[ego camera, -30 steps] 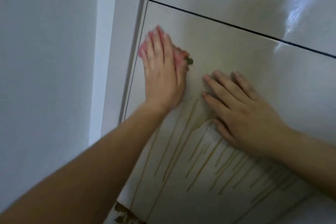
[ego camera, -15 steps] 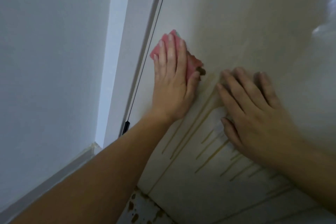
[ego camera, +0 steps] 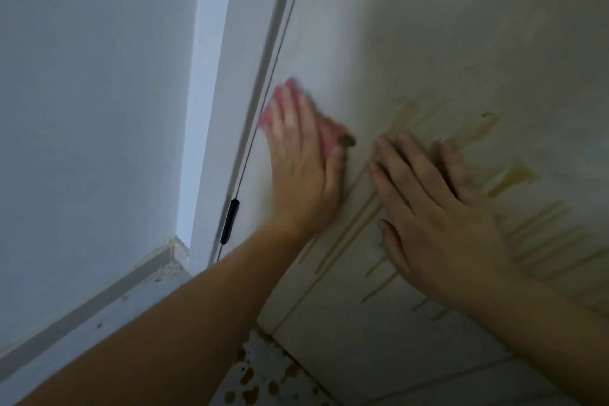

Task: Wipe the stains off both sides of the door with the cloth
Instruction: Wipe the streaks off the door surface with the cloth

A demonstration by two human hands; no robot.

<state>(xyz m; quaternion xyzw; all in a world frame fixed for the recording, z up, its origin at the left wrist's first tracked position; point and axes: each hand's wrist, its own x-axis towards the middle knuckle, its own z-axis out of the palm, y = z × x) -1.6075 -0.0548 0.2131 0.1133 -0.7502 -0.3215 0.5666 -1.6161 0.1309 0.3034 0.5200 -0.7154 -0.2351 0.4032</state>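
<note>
The white glossy door (ego camera: 428,26) fills the right side of the view. Yellow-brown drip stains (ego camera: 514,175) run down its lower part. My left hand (ego camera: 306,168) lies flat on a pink cloth (ego camera: 329,133) and presses it against the door near its left edge; the cloth is blurred and has a dark soiled corner. My right hand (ego camera: 438,214) rests flat on the door, fingers spread, over the streaks and holding nothing.
The white door frame (ego camera: 244,76) and a grey wall (ego camera: 92,109) stand to the left, with a black hinge piece (ego camera: 229,221) in the gap. A skirting board (ego camera: 99,303) runs below. The speckled floor (ego camera: 263,379) shows brown spots.
The view has tilted downward, so more floor and skirting show. My left hand with the cloth has slid down along the door's left edge. My right hand stays flat on the streaks.
</note>
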